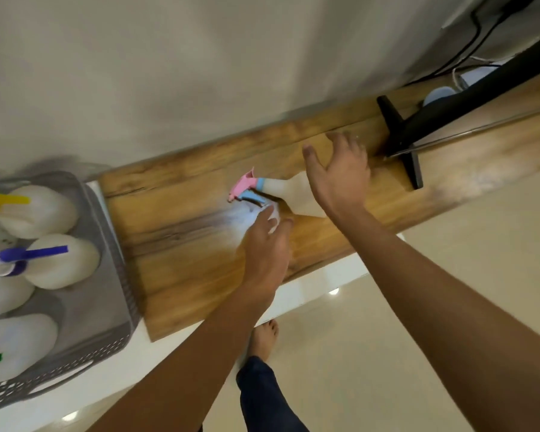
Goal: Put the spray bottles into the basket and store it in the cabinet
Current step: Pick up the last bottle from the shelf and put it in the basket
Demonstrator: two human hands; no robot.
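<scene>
Wooden worktop (200, 244) carries one white spray bottle (296, 194) lying on its side, its pink-and-blue trigger head pointing left. Right hand (337, 173) hovers over the bottle body, fingers spread, grasping nothing. Left hand (265, 244) reaches near the trigger; blur hides whether it grips. Grey basket (106, 275) at left holds several white spray bottles with yellow, purple and green heads.
</scene>
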